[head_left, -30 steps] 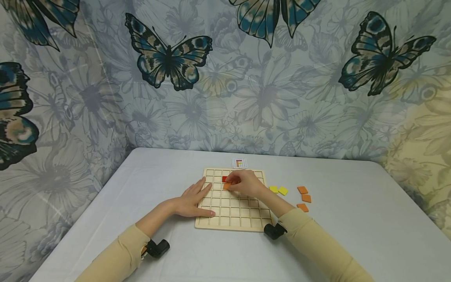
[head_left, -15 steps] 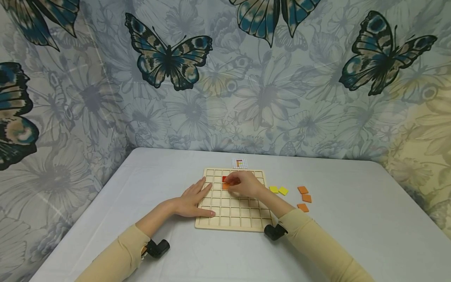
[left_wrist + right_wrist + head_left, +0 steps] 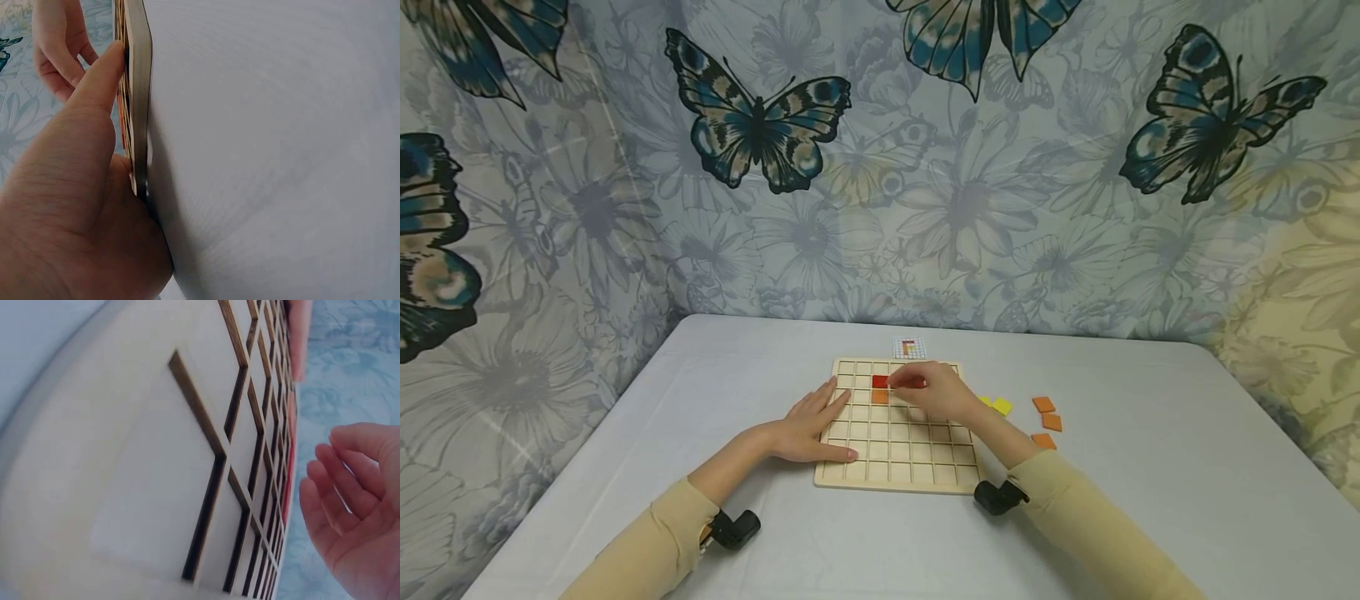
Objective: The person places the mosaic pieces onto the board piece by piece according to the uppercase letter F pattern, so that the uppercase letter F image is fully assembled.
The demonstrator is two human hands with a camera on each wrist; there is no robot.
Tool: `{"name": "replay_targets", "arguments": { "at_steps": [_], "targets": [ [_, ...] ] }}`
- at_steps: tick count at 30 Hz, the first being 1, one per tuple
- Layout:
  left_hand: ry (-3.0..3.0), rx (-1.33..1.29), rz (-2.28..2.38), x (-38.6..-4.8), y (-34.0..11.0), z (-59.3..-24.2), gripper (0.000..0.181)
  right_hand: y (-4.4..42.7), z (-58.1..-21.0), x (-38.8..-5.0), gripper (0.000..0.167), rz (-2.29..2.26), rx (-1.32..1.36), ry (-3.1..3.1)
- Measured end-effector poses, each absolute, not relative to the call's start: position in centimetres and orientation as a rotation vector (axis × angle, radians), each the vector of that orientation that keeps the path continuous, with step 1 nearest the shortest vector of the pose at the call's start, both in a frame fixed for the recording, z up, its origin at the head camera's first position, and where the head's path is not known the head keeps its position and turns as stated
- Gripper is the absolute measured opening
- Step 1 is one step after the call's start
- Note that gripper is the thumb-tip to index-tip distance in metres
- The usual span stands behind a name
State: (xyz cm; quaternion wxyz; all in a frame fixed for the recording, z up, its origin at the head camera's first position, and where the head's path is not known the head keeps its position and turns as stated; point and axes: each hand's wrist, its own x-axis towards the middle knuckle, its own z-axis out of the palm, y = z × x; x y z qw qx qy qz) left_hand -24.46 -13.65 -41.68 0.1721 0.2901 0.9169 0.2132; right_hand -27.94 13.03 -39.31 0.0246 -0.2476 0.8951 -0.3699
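Orange tile (image 3: pixel 880 397) lies in a cell of the wooden grid board (image 3: pixel 901 452), on the near side of the red tile (image 3: pixel 880 382). We note the left hand (image 3: pixel 805 430) spread wide, resting on the board's left edge. We see the right hand (image 3: pixel 946 393) just above the board, fingers loosely bent, thumb-to-finger gap narrow, gripping nothing.

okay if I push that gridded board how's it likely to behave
The gridded board is probably stiff, its side looking thick and straight in the left wrist view. Lying flat on the white tabletop, it would likely slide rather than tip. The left hand resting on it might hold it back.
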Motion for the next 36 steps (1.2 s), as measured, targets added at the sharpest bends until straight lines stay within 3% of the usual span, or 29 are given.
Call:
{"name": "replay_targets", "arguments": {
  "at_steps": [36],
  "targets": [
    [2.598, 0.833, 0.643, -24.4, -13.6, -41.6, 0.102, 24.3, -40.1, -25.6, 0.013, -1.180, -0.334, 2.898]
  ]
}}
